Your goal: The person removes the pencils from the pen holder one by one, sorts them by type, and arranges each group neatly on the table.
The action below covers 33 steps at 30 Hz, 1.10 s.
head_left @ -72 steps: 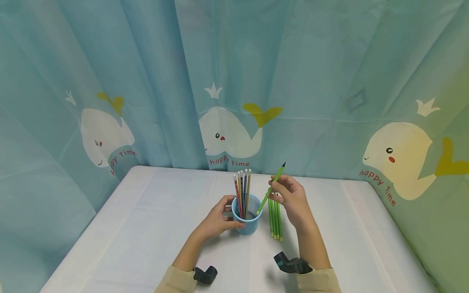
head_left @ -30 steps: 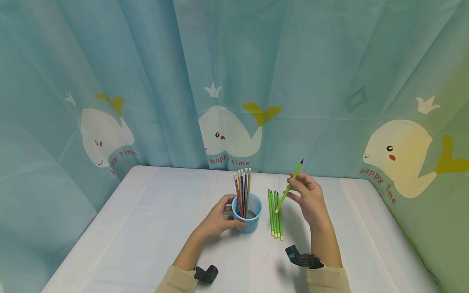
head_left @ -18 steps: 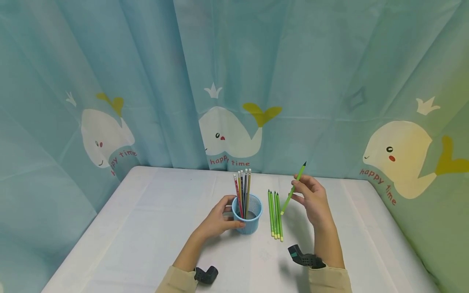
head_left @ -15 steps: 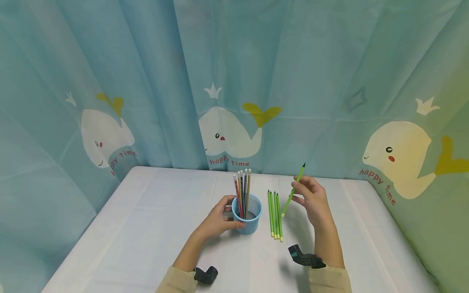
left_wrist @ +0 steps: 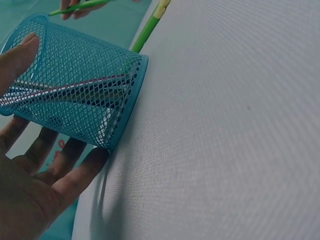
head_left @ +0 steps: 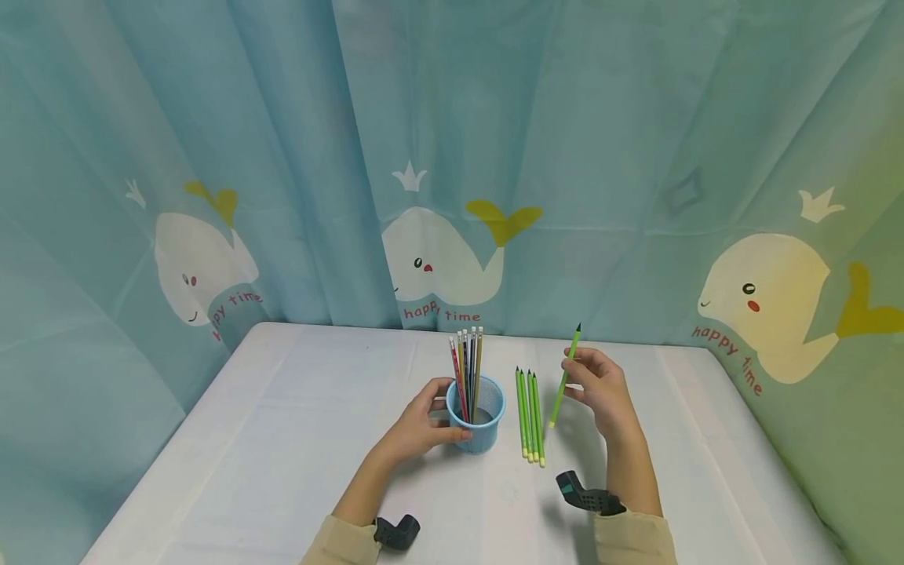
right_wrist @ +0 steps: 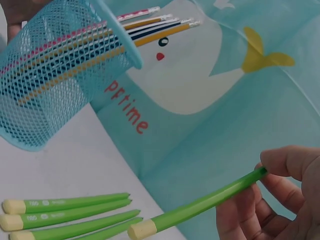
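Note:
My left hand holds a light blue mesh pencil cup, thumb on the near side and fingers round the other. Several striped pencils stand in it, leaning left, their white eraser ends up. To the right of the cup, my right hand pinches a green pencil between thumb and fingers, dark tip up and pale yellow end down. That end hangs just right of a row of several green pencils lying side by side on the table. In the right wrist view the held pencil slants beside the row.
A white cloth covers the table. Behind it hangs a blue-green curtain printed with whales. Each wrist wears a black camera mount.
My right hand has carried the green pencil from the cup's rim rightward, past the row, and then a little lower, with the pencil now more upright. My left hand stays on the cup.

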Available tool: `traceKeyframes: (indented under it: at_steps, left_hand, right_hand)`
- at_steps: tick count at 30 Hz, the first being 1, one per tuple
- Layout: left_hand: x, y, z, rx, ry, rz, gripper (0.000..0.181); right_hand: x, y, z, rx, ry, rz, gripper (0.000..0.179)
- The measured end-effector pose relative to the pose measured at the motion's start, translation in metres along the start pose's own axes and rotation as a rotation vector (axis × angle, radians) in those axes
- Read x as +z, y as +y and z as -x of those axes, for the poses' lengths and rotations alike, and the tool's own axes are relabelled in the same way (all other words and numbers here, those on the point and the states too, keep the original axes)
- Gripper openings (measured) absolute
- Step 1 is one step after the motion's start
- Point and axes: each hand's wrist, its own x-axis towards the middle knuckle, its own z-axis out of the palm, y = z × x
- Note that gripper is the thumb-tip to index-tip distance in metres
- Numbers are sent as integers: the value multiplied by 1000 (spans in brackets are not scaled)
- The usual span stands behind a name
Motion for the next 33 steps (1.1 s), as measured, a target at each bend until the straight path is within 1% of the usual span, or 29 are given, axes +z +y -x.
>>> traceKeyframes:
  at_steps: [6,14,22,29,33]
  left_hand:
    - [0,-1,0,-1,-4,4,74]
    - [1,-2,0,-4,6,-3,74]
    - [1,-1,-1,-10,10,-3,74]
    - [0,-2,-1,-12,11,-6,74]
    - [1,-1,-2,-11,17,-11,75]
  right_hand:
    - [-1,8,-5,25,13,48,33]
    - [2,21,-9,41,-3,115,36]
    - [6,35,-16,67,-29,166,35]
    - [10,48,-19,118,-55,317,40]
    - [11,51,-19,128,-67,386,40]
